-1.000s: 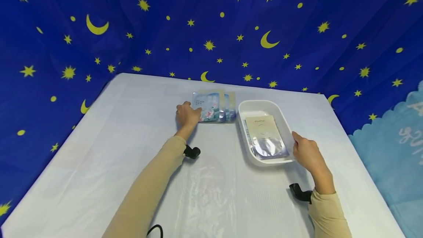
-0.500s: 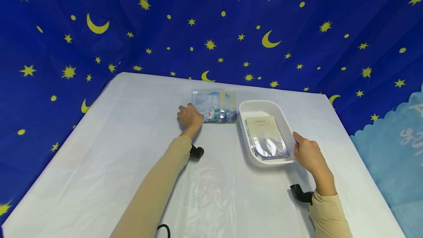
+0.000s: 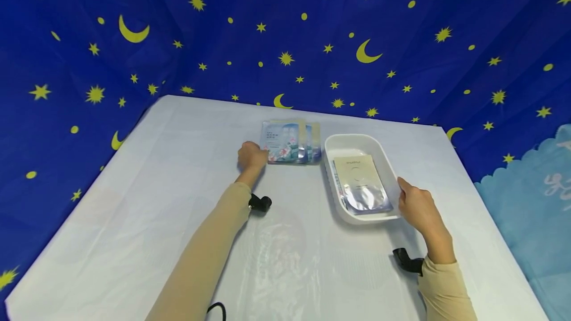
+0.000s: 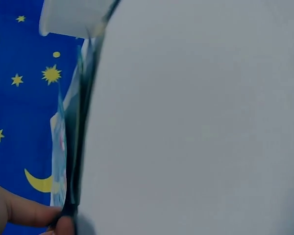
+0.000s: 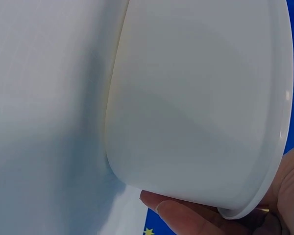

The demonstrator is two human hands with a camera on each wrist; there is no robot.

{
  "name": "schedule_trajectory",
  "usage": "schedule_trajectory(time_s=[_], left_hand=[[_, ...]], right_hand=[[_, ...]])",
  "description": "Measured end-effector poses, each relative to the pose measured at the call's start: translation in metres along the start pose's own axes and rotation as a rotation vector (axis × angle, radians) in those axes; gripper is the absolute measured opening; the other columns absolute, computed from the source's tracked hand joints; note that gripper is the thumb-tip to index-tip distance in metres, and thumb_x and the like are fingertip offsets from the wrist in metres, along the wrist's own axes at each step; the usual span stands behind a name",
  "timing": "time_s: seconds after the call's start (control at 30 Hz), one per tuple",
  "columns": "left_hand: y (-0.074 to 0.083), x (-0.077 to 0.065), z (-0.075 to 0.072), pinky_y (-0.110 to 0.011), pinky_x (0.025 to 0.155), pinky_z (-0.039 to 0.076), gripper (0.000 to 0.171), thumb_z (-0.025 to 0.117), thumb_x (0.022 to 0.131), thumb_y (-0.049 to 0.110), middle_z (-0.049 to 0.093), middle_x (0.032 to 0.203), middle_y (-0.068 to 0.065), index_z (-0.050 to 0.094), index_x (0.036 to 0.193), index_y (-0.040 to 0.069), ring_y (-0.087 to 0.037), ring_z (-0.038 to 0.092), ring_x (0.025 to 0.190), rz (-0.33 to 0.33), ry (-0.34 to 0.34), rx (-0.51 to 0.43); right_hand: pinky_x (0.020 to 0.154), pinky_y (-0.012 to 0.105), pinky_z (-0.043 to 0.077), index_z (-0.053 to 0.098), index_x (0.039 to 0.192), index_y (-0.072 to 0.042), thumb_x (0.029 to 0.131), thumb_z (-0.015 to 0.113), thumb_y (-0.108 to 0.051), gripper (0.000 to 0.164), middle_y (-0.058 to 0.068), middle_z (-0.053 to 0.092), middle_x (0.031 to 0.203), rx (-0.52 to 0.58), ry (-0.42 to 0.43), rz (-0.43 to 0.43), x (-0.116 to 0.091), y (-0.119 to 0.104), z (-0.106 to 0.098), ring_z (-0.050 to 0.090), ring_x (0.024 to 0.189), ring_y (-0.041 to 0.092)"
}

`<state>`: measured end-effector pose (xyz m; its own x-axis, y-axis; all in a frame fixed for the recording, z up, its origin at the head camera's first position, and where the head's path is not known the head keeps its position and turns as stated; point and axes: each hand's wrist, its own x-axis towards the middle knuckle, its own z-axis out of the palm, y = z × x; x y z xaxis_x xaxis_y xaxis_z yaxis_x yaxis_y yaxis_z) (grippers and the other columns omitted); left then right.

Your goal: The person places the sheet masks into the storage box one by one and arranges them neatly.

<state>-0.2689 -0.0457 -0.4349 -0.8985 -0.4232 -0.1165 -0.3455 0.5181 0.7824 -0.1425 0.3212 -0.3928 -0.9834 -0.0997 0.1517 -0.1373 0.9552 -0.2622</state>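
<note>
Several flat sachets (image 3: 281,142), blue with pink flowers and a cream strip, overlap in a fanned stack near the back middle of the table. My left hand (image 3: 252,157) is at the stack's left end. In the left wrist view, its thumb and a finger (image 4: 32,213) pinch the lower edge of the sachets (image 4: 74,142), seen nearly edge-on. A white plastic basin (image 3: 357,138) stands right of the stack. Inside lies a cream-and-silver sachet (image 3: 360,182) on top of at least one other. My right hand (image 3: 419,207) grips the basin's right rim, thumb at the rim and fingers under it.
A white cloth covers the table (image 3: 156,172). Behind it hangs a dark blue curtain (image 3: 250,38) with yellow stars and moons; a light blue panel (image 3: 531,187) borders the right side. A black cable (image 3: 218,305) curls at the front.
The left hand went slightly right, then back left beside the sachets. The top sachets now overlap more, with fewer strips showing. The right hand and basin stay put.
</note>
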Motion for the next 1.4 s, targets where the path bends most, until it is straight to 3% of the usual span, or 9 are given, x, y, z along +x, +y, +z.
schedule_trajectory(time_s=[0.23, 0.37, 0.5, 0.63, 0.8, 0.9, 1.07, 1.23, 1.4], left_hand=[[-0.007, 0.004, -0.004, -0.03, 0.069, 0.061, 0.028, 0.057, 0.085, 0.001, 0.07, 0.11, -0.02, 0.069, 0.111, -0.002, -0.026, 0.074, 0.079, -0.108, -0.108, -0.284], [-0.008, 0.003, -0.006, -0.028, 0.071, 0.061, 0.032, 0.056, 0.089, -0.003, 0.066, 0.119, -0.022, 0.065, 0.119, -0.003, -0.028, 0.073, 0.086, -0.15, -0.155, -0.434], [-0.001, -0.001, -0.009, -0.031, 0.08, 0.061, 0.034, 0.05, 0.089, -0.011, 0.055, 0.131, -0.026, 0.06, 0.122, -0.01, -0.037, 0.069, 0.102, -0.166, -0.178, -0.644], [0.011, -0.007, -0.012, -0.034, 0.084, 0.06, 0.032, 0.05, 0.089, -0.014, 0.047, 0.137, -0.025, 0.058, 0.12, -0.011, -0.034, 0.064, 0.103, -0.157, -0.202, -0.783], [0.027, -0.021, -0.014, -0.034, 0.085, 0.06, 0.028, 0.052, 0.09, -0.013, 0.049, 0.121, -0.022, 0.058, 0.117, -0.011, -0.027, 0.061, 0.088, -0.095, -0.203, -0.835], [0.038, -0.032, -0.016, -0.034, 0.084, 0.06, 0.026, 0.053, 0.09, -0.012, 0.052, 0.109, -0.017, 0.059, 0.116, -0.011, -0.028, 0.062, 0.091, -0.064, -0.21, -0.856], [0.055, -0.055, -0.016, -0.032, 0.081, 0.061, 0.025, 0.056, 0.091, -0.011, 0.057, 0.105, -0.015, 0.061, 0.115, -0.009, -0.028, 0.064, 0.094, -0.002, -0.245, -0.865], [0.067, -0.076, -0.008, -0.03, 0.074, 0.062, 0.02, 0.057, 0.089, -0.012, 0.059, 0.09, -0.013, 0.062, 0.108, -0.01, -0.016, 0.064, 0.072, 0.087, -0.281, -0.86], [0.073, -0.094, 0.004, -0.031, 0.072, 0.062, 0.019, 0.057, 0.087, -0.016, 0.058, 0.092, -0.022, 0.06, 0.106, -0.014, -0.015, 0.061, 0.067, 0.139, -0.329, -0.866]], right_hand=[[0.071, 0.06, 0.05, 0.052, 0.128, 0.018, 0.088, 0.044, 0.004, 0.043, 0.041, 0.06, 0.11, 0.001, 0.006, -0.002, -0.001, 0.0, 0.001, 0.063, 0.085, 0.052], [0.071, 0.061, 0.05, 0.052, 0.127, 0.018, 0.087, 0.044, 0.005, 0.043, 0.041, 0.06, 0.11, 0.003, 0.015, -0.012, -0.001, 0.001, 0.001, 0.063, 0.084, 0.052], [0.07, 0.061, 0.05, 0.052, 0.127, 0.018, 0.087, 0.044, 0.005, 0.042, 0.041, 0.06, 0.109, -0.002, 0.023, -0.018, -0.001, 0.002, 0.001, 0.063, 0.084, 0.053], [0.07, 0.061, 0.05, 0.053, 0.127, 0.018, 0.087, 0.045, 0.006, 0.042, 0.041, 0.06, 0.108, -0.011, 0.031, -0.025, -0.001, 0.002, 0.001, 0.063, 0.083, 0.054], [0.071, 0.061, 0.05, 0.053, 0.127, 0.017, 0.088, 0.046, 0.006, 0.041, 0.04, 0.061, 0.108, -0.012, 0.018, -0.02, 0.0, 0.001, 0.001, 0.063, 0.083, 0.054], [0.071, 0.061, 0.05, 0.053, 0.127, 0.017, 0.088, 0.045, 0.005, 0.041, 0.041, 0.06, 0.109, -0.01, 0.016, -0.022, 0.001, 0.002, 0.001, 0.063, 0.083, 0.053], [0.07, 0.061, 0.05, 0.052, 0.127, 0.018, 0.088, 0.045, 0.005, 0.042, 0.041, 0.06, 0.109, -0.01, 0.012, -0.025, 0.001, 0.003, 0.002, 0.064, 0.082, 0.052], [0.07, 0.06, 0.051, 0.051, 0.129, 0.018, 0.089, 0.044, 0.005, 0.042, 0.041, 0.06, 0.11, -0.009, 0.007, -0.024, 0.002, 0.002, 0.0, 0.064, 0.084, 0.052], [0.07, 0.06, 0.051, 0.051, 0.129, 0.017, 0.09, 0.043, 0.004, 0.042, 0.041, 0.06, 0.11, -0.009, 0.012, -0.021, 0.002, 0.003, 0.0, 0.064, 0.084, 0.053]])
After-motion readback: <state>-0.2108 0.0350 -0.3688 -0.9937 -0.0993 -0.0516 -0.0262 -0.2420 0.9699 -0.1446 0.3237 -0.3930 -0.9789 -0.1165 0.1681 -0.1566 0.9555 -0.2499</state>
